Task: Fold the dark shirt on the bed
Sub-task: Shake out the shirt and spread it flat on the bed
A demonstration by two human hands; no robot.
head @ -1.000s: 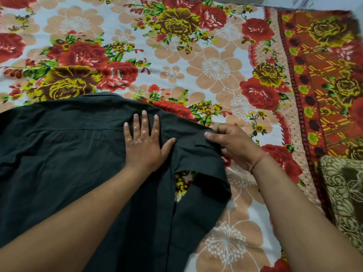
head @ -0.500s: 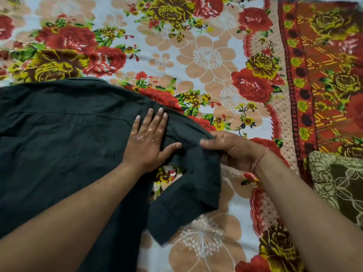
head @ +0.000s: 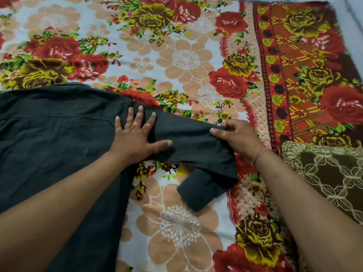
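Note:
The dark shirt [head: 55, 138] lies spread over the left half of the floral bedsheet [head: 182, 59], its body running off the left and bottom edges. Its right sleeve [head: 196, 146] stretches out to the right, and the cuff end [head: 200, 190] hangs folded back below it. My left hand [head: 135, 138] presses flat with spread fingers on the shoulder where the sleeve starts. My right hand [head: 237, 140] pinches the upper edge of the sleeve further out, fingers curled around the cloth.
A brown patterned pillow [head: 330, 177] lies at the right edge, just beyond my right forearm. The red and brown border of the sheet [head: 279, 79] runs down the right side. Bare floral sheet lies beyond the shirt and below the sleeve.
My right hand has drawn the sleeve outward to the right, so it now lies more stretched across. The cuff end has swung right. My left hand stays pressed on the shoulder.

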